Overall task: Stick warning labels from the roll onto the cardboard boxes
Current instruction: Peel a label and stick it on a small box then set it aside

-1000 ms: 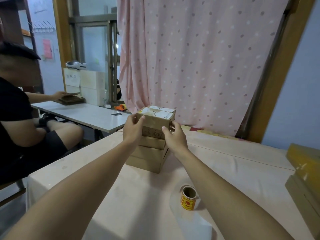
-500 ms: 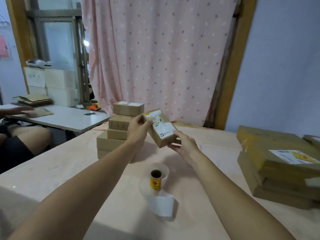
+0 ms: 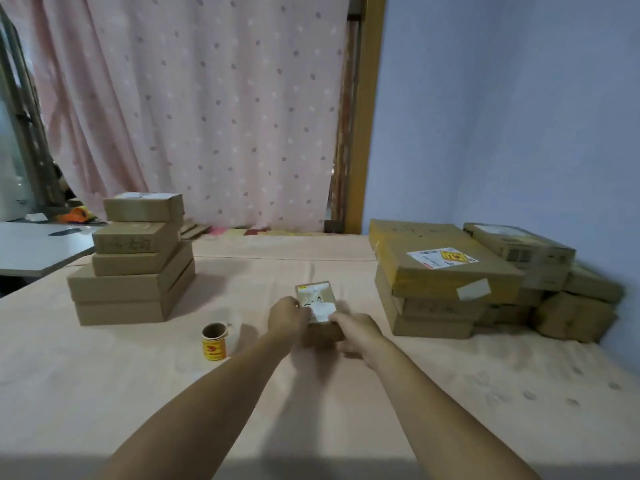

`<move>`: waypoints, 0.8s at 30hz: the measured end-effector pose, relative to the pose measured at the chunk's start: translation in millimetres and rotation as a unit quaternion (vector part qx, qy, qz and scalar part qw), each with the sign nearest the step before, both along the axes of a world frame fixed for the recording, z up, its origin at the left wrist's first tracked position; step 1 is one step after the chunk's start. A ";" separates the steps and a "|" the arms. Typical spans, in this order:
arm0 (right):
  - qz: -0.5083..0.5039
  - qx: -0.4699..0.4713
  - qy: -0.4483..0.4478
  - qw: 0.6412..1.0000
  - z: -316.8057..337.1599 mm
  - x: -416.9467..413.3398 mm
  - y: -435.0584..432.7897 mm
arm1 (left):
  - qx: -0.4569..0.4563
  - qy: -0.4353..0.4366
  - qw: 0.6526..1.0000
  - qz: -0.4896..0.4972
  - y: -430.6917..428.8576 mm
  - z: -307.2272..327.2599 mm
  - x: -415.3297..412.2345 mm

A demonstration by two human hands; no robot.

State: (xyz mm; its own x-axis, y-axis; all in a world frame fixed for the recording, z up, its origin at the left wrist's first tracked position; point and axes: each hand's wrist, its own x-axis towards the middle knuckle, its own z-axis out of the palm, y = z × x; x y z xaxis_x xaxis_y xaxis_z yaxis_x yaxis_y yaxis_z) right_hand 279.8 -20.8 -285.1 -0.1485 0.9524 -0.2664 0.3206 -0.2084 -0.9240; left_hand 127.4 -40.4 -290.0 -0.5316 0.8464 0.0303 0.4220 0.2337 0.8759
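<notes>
Now, head view: your left hand [image 3: 287, 317] & right hand [image 3: 356, 329] both grip 1 small box [image 3: 317, 301], resting on the surface [image 3: 138, 393] at centre. 1 label roll [image 3: 214, 342] stands left of it. Left stack [image 3: 133, 261]: 5 boxes. Right pile [image 3: 446, 271]: count unclear.

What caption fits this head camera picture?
Both hands, left hand and right hand, hold a small cardboard box beside the label roll.
</notes>
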 end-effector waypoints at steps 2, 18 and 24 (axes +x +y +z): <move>0.015 0.032 -0.096 0.995 2.7 8.7 -3.1 | -0.006 0.034 0.999 -0.010 -1.1 1.6 4.6; 0.071 0.150 -0.298 0.940 42.3 -38.5 -17.7 | -0.016 0.081 0.986 -0.143 -28.9 10.9 -8.0; 0.048 0.183 -0.319 0.929 32.4 -24.7 -18.1 | 0.007 0.101 0.988 -0.120 -25.6 3.4 5.9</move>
State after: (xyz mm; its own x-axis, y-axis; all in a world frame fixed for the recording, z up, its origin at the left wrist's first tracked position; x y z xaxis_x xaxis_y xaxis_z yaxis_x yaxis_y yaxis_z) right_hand 255.1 -39.0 -252.7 -0.1605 0.9870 0.0107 0.8276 0.1405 -0.5434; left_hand 133.3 -66.0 -286.6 -0.2968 0.9463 0.1284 0.6307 0.0933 0.7704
